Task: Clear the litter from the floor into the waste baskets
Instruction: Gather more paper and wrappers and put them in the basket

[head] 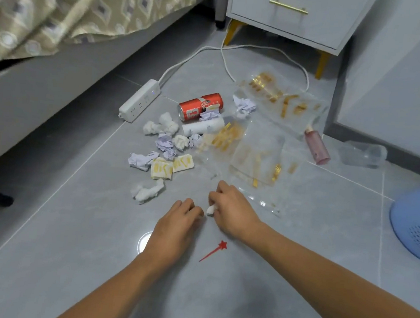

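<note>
Litter lies spread on the grey tile floor: a red soda can [200,106] on its side, several crumpled white and lilac paper balls [165,143], two small yellow-printed packets [161,168], clear plastic bags with gold print [257,158], a pink bottle [316,148] and a clear plastic cup [363,154]. A white tissue wad [148,191] lies left of my hands. My right hand [232,211] is curled down at the floor, pinching a small white scrap [210,209]. My left hand [178,222] rests beside it, fingers curled, its underside hidden. A blue waste basket [418,222] stands at the right edge.
A red star-tipped pick [214,252] lies just under my hands. A white power strip [140,100] and its cable [226,60] run toward a grey nightstand [289,15]. A bed frame [44,86] bounds the left, a wall the right.
</note>
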`<state>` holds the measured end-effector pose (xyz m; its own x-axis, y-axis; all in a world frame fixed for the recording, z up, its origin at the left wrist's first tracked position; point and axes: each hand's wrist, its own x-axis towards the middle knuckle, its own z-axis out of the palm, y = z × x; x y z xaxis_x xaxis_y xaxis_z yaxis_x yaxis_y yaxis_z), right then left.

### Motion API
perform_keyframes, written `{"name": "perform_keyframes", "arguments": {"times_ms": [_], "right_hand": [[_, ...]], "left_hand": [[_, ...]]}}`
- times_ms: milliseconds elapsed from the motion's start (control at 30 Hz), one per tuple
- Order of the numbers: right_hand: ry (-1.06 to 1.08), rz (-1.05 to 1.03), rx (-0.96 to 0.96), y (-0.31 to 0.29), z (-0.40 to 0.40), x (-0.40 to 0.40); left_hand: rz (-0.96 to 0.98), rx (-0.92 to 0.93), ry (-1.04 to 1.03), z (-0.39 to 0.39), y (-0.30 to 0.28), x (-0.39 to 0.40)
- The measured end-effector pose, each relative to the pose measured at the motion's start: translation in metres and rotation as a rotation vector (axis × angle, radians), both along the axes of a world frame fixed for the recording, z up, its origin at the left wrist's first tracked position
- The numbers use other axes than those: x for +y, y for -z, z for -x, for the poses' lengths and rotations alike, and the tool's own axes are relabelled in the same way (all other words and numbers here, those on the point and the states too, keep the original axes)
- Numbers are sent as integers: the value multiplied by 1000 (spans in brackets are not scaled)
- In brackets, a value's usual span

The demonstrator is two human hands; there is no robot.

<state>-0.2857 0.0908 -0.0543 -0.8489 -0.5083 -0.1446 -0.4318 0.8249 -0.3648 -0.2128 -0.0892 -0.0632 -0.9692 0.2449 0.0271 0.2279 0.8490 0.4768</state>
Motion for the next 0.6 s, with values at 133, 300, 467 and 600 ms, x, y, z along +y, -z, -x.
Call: {"name": "perform_keyframes", "arguments": {"times_ms": [133, 300, 467, 600], "right_hand": [[121, 49, 3, -24, -11, 34], [415, 151, 90, -82, -39, 108], [672, 115, 192, -153, -91, 205], [908, 142, 322, -204, -154, 275]], "left_hand": [[-127, 87, 48, 26, -35, 27], [-287, 118, 153, 49, -91, 96], [-437, 59, 370, 40, -146, 204], [-554, 43, 559, 9, -186, 299]]}}
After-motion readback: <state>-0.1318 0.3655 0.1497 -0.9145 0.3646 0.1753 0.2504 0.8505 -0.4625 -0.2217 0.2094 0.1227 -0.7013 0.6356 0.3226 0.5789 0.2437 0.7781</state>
